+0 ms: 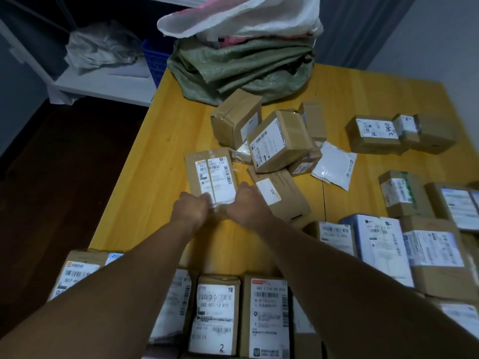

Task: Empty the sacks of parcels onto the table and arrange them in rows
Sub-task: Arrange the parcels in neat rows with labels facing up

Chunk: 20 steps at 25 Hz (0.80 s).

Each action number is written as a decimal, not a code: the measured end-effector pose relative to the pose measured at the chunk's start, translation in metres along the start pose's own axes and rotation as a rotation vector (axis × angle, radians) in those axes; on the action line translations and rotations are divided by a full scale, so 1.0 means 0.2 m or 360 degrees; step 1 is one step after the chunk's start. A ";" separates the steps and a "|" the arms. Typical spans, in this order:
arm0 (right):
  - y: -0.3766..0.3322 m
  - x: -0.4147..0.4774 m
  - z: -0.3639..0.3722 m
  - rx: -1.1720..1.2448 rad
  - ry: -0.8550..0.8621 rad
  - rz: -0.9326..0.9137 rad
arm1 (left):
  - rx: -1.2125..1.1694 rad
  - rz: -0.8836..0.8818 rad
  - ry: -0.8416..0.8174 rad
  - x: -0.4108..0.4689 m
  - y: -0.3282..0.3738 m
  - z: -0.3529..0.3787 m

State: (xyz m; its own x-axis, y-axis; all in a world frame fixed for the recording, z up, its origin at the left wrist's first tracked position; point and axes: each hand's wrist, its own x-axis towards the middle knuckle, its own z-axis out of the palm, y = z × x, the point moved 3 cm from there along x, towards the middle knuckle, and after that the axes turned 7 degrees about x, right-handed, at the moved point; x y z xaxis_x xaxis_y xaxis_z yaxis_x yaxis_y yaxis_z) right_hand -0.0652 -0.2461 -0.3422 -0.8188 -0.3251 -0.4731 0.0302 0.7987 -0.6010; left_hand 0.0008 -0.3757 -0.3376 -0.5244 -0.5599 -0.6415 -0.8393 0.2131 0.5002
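- A parcel sorting room, of the sort a courier depot or pick-up point keeps.
- Many cardboard parcels (280,141) with printed shipping labels and barcodes cover much of a yellow wooden table (160,151): a loose heap at the centre, neat rows along the bottom and right edges.
- A green woven sack (241,68) and a white sack (246,14) lie slumped at the top centre.
- At upper left, a white shelf unit (103,86) holds a crumpled grey bag (101,45), with a blue plastic crate (153,60) beside it.
- Dim light, a dark floor (64,164) at left, a plain grey wall (440,35) at upper right.
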 end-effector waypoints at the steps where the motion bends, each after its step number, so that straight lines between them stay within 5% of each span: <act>1: 0.02 -0.04 0.02 0.0082 -0.0104 0.0045 | 0.0034 -0.0055 0.0008 0.00 -0.03 0.00; 5: 0.11 -0.15 0.00 -0.0081 -0.0199 0.0122 | 0.0403 -0.0130 0.0205 -0.10 -0.01 -0.01; 7: 0.17 -0.18 -0.06 -0.0428 0.0026 0.0033 | 0.0556 0.0126 0.0333 -0.14 0.04 0.00; 9: 0.26 -0.19 -0.13 -0.0357 0.0253 0.0083 | 0.0747 0.0393 0.0317 -0.15 0.08 0.07; 15: 0.46 -0.17 -0.09 -0.0475 -0.0109 0.0357 | 0.1021 0.0392 0.0114 -0.13 0.11 0.17; 20: 0.41 -0.24 -0.07 -0.0574 -0.0022 0.0195 | 0.1097 0.0314 0.0095 -0.15 0.14 0.19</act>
State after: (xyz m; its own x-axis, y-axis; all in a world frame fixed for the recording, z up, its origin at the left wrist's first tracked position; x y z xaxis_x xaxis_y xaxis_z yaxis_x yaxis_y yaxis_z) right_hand -0.0308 -0.1582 -0.3591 -0.8139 -0.2206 -0.5375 -0.0780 0.9582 -0.2752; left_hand -0.0116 -0.3221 -0.3264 -0.6833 -0.4974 -0.5345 -0.6397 0.7607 0.1100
